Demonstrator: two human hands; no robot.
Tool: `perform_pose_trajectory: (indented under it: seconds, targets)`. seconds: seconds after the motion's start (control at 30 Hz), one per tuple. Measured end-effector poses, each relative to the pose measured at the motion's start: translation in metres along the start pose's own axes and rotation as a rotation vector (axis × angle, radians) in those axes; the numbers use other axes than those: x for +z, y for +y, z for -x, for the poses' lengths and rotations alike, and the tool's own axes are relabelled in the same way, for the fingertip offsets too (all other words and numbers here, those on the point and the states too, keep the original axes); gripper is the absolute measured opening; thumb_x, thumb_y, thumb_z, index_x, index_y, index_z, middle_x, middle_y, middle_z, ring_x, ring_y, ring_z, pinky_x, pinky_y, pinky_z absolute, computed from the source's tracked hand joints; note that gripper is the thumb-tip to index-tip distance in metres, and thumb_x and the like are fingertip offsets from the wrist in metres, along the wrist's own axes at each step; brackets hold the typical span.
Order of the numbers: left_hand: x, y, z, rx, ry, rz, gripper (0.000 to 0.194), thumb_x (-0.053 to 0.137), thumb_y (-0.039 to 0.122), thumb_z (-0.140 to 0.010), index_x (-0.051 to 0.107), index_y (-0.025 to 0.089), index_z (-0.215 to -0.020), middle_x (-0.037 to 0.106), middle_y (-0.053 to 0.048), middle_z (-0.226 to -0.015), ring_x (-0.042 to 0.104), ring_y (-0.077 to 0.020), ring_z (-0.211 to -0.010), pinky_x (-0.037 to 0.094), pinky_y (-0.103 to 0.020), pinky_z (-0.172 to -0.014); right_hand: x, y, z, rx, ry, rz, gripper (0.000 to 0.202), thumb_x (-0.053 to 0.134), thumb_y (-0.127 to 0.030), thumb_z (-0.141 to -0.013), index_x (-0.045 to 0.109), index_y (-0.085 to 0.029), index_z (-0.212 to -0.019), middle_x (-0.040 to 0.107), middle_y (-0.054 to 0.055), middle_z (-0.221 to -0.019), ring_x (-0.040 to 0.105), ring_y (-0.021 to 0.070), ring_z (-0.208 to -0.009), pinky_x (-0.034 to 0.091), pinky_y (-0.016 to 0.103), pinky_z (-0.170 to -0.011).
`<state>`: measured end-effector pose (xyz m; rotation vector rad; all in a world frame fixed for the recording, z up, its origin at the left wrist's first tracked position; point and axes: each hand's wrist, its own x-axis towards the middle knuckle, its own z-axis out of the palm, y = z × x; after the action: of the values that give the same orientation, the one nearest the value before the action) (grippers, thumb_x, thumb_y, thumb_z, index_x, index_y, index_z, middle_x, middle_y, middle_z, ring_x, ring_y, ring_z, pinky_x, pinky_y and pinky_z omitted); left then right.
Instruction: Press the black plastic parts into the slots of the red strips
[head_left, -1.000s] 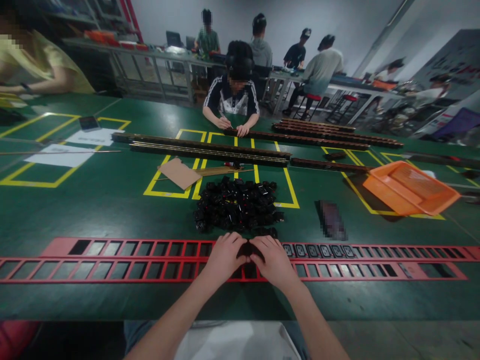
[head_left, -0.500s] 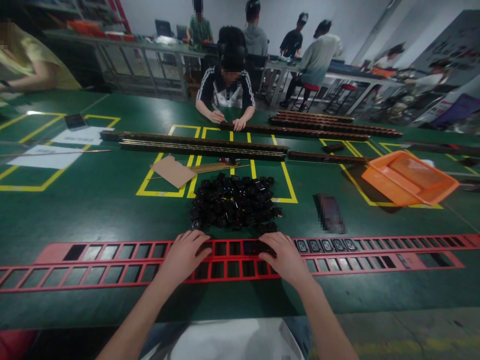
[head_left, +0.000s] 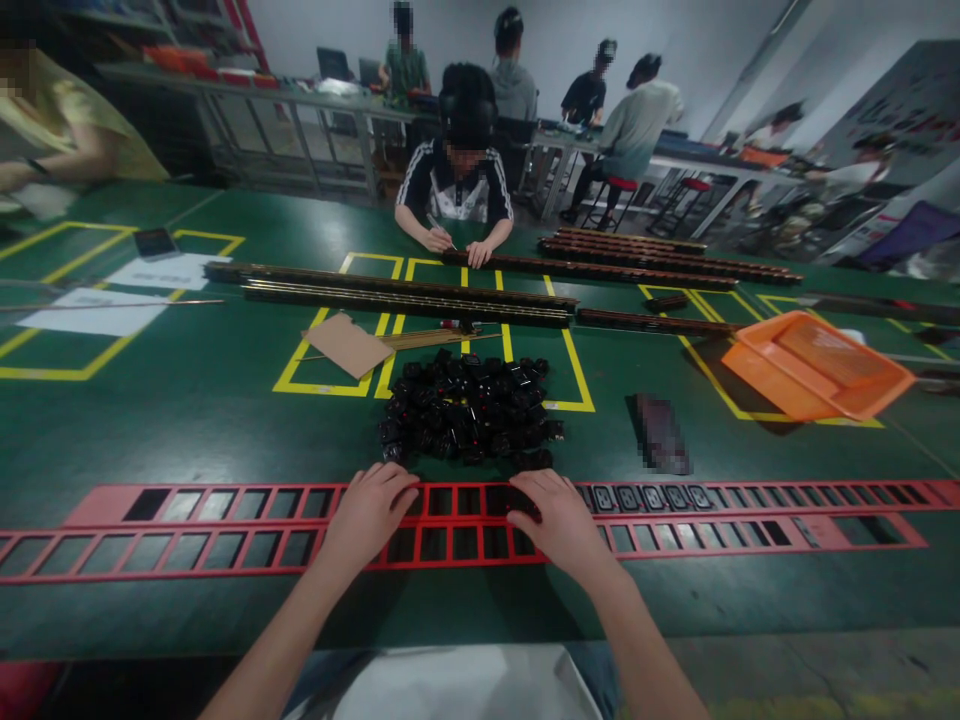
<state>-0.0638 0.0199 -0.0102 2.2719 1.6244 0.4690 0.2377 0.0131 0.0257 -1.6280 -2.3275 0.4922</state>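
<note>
Two long red frames [head_left: 442,522] with rows of rectangular openings lie side by side across the table in front of me. My left hand [head_left: 369,512] rests over the upper frame, its fingers spread from the thumb and holding nothing visible. Curled over the same frame further right, my right hand [head_left: 559,515] has thumb and fingers around a small black module [head_left: 523,498], which they partly cover. Several socket-like inserts [head_left: 652,497] with pale outlines sit in openings to its right. A heap of black modules [head_left: 465,405] lies just beyond both hands.
An orange bin [head_left: 817,370] stands tilted at the right, and a dark pixelated object [head_left: 658,432] lies nearer. Long dark rails [head_left: 405,295] cross the table behind cardboard [head_left: 346,345]. Opposite, a co-worker [head_left: 457,180] holds a pen-like tool over another rail.
My right hand has shifted slightly left along the upper frame. My left hand stays in nearly the same place. The view has tilted a little.
</note>
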Motion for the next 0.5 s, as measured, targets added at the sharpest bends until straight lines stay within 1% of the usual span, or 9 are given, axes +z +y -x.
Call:
perform_pose_trajectory:
  seconds: [0.07,0.13,0.2,0.27,0.4,0.5]
  targets:
    - [0.001,0.0,0.0,0.001,0.005,-0.015,0.02,0.05,0.027,-0.095,0.068,0.024,-0.103,0.066,-0.003,-0.102,0.058,-0.0214,-0.094,0.042,-0.037,-0.08,0.004,-0.002,-0.002,-0.02,0.055,-0.04,0.029,0.066,-0.023,-0.086,0.064,-0.021,-0.115,0.067,0.008,-0.116,0.059,0.0245,-0.109,0.047,0.044,-0.094]
    - [0.002,0.0,-0.001,-0.002,0.008,-0.032,0.02,0.05,0.027,-0.095,0.068,0.023,-0.103,0.065,-0.004,-0.102,0.057,-0.0213,-0.094,0.042,-0.036,-0.079,0.007,-0.005,-0.01,-0.054,0.119,-0.072,0.025,0.064,-0.023,-0.088,0.065,-0.019,-0.112,0.068,0.009,-0.111,0.061,0.0243,-0.105,0.049,0.043,-0.092]
    - [0.004,-0.001,-0.001,-0.006,0.011,-0.041,0.02,0.051,0.027,-0.096,0.068,0.023,-0.103,0.064,-0.004,-0.101,0.057,-0.0211,-0.093,0.042,-0.036,-0.079,0.007,-0.009,-0.024,-0.088,0.174,-0.08,0.021,0.062,-0.022,-0.089,0.066,-0.018,-0.109,0.069,0.009,-0.107,0.061,0.0242,-0.102,0.049,0.042,-0.091]
    - [0.005,-0.001,-0.002,-0.002,0.012,-0.042,0.02,0.05,0.027,-0.096,0.068,0.023,-0.103,0.064,-0.004,-0.1,0.057,-0.0211,-0.092,0.042,-0.036,-0.079,0.005,-0.015,-0.043,-0.108,0.198,-0.067,0.021,0.061,-0.022,-0.089,0.066,-0.018,-0.109,0.069,0.009,-0.107,0.062,0.0241,-0.102,0.049,0.042,-0.092]
    - [0.004,-0.002,-0.002,0.013,0.028,-0.042,0.019,0.051,0.026,-0.096,0.068,0.023,-0.104,0.064,-0.003,-0.099,0.057,-0.0213,-0.092,0.042,-0.036,-0.078,0.001,-0.031,-0.085,-0.139,0.173,-0.016,0.029,0.061,-0.02,-0.088,0.064,-0.02,-0.117,0.066,0.007,-0.117,0.061,0.0228,-0.108,0.048,0.038,-0.096]
    - [0.002,0.0,-0.002,0.012,0.032,-0.043,0.018,0.051,0.026,-0.095,0.068,0.024,-0.102,0.065,-0.003,-0.099,0.057,-0.0215,-0.093,0.042,-0.036,-0.078,0.002,-0.042,-0.113,-0.145,0.104,0.043,0.046,0.057,-0.023,-0.089,0.052,-0.022,-0.135,0.056,0.007,-0.134,0.061,0.0218,-0.109,0.052,0.033,-0.089]
